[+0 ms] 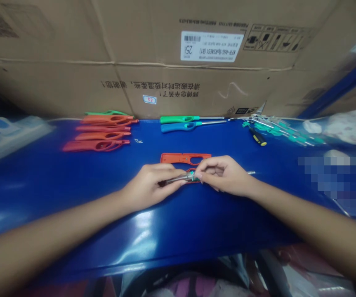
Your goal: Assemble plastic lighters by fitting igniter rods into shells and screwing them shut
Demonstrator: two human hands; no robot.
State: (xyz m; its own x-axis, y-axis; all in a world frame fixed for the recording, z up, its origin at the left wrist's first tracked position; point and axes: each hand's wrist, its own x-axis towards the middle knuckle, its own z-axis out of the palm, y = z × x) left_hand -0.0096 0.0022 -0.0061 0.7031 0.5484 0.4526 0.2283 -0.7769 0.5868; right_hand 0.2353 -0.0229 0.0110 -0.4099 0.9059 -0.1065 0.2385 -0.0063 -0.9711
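Fingers of the left hand pinch a slim, smoky, see-through tube; those of the right hand close on its small green fitting. Both are low over the glossy blue surface, just nearer the person than a hollow, molded orange plastic shell half with an oval cutout.

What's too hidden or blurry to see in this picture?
All in the head view:
- Most of the lower orange shell: behind the left hand, right hand and gray part.
- What the right fingertips pinch: the fingers cover it.
- Clear box: blurred, cut off by the left edge.
- White slivers: too small.
- Right side of the blue table: a pixelated patch.
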